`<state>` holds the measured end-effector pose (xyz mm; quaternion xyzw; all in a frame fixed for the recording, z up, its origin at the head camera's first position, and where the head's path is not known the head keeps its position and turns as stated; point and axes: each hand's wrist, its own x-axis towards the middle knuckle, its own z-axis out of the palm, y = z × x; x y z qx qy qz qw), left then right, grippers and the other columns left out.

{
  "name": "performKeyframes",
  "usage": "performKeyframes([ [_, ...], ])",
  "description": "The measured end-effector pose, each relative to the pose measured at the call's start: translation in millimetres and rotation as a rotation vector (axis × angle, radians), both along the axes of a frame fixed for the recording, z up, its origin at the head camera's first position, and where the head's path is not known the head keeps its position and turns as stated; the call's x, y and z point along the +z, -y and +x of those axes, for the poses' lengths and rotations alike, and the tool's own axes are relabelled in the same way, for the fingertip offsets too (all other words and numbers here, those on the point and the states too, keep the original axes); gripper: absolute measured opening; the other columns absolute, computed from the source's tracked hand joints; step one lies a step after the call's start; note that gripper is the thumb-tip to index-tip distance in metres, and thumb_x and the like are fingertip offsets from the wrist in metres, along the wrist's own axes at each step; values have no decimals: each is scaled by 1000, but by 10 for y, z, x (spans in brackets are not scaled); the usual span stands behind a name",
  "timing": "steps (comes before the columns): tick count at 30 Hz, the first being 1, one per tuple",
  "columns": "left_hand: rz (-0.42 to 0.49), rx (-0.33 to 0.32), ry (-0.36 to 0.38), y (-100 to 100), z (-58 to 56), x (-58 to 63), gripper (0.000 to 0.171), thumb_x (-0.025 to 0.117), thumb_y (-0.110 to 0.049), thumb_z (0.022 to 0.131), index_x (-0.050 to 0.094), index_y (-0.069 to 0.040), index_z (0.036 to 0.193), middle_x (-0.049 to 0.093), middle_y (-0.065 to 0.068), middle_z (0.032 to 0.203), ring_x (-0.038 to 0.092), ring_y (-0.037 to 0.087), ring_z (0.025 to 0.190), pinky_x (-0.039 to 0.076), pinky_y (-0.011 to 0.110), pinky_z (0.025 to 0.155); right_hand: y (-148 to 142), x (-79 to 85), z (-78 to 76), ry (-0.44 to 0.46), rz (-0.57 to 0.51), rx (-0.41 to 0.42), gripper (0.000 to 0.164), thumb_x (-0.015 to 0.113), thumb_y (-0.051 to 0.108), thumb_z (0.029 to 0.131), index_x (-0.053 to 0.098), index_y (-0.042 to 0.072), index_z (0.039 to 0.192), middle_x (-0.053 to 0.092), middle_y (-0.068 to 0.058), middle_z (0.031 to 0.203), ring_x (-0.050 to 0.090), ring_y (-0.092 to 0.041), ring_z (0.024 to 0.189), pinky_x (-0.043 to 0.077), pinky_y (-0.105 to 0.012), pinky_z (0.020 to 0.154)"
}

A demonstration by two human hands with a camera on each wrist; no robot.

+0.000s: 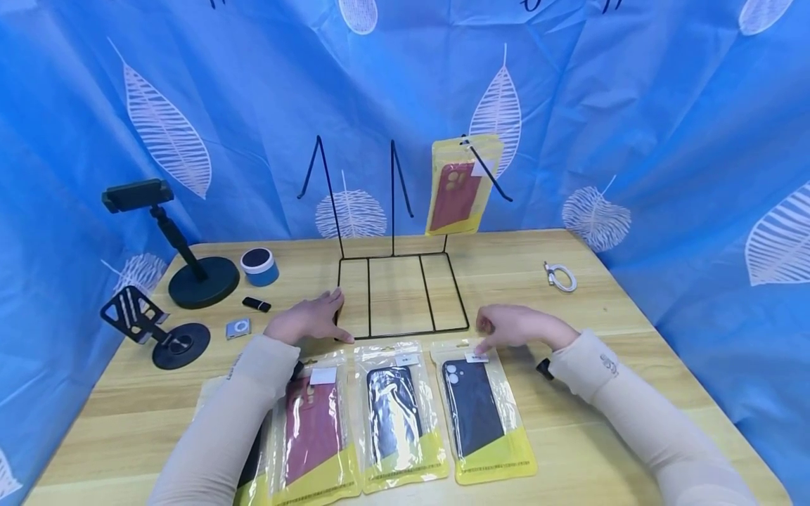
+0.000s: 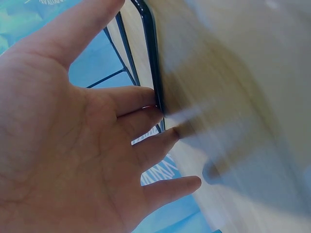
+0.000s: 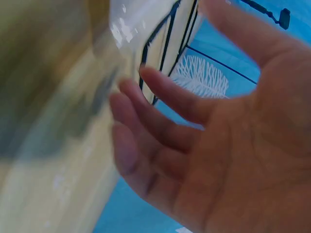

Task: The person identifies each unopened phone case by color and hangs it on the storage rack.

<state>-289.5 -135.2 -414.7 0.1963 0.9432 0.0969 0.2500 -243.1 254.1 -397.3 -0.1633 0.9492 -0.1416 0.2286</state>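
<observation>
Over on the left, a tall phone stand (image 1: 183,246) rises behind a low folding stand (image 1: 180,346), with a blue cylinder (image 1: 259,267), a black stick (image 1: 256,304) and a small square player (image 1: 238,328) nearby. The left hand (image 1: 310,316) has its fingers spread and touches the front left corner of the black wire rack (image 1: 393,211), gripping nothing. Below, partly under that forearm, lies a half-hidden packet (image 1: 256,488); next come the red-case packet (image 1: 313,429), the middle dark-case packet (image 1: 395,414) and the right dark-case packet (image 1: 474,414), flat on the table (image 1: 582,436). These last three carry white labels and a line of print along their yellow bottoms, too small to read. Another red-case packet (image 1: 458,193), also labelled, hangs from the rack's right hook. The right hand (image 1: 515,325) is loosely bent, thumb apart, perhaps touching the right dark-case packet's label. Farther right sits a coiled white cable (image 1: 562,277).
</observation>
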Motion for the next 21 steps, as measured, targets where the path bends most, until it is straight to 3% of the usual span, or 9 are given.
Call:
performKeyframes([
  [7,5,-2,-3,-2,-17,-10,106,66,-58,88,11,0,158,2,19,166,8,41,153,13,64,120,38,-120,80,55,-36,47,34,82,38,79,60,13,88,52,3,78,48,-14,72,41,-30,67],
  [11,20,-1,2,15,-25,-17,107,66,-58,88,10,0,158,2,19,166,7,42,152,15,64,120,15,-153,78,72,-89,32,35,80,32,82,49,16,74,41,4,68,42,-14,64,36,-29,62],
  [17,39,-6,8,13,-21,-6,108,67,-58,87,11,2,157,3,21,166,7,44,152,17,62,120,-87,-198,87,83,-210,36,31,73,25,89,47,14,74,39,4,68,42,-13,64,37,-28,62],
  [21,39,-2,14,12,-17,-7,108,67,-57,88,10,1,158,2,20,166,6,43,152,16,61,121,-153,-175,87,74,-310,64,20,68,22,92,55,14,79,49,5,73,47,-13,68,42,-29,67],
])
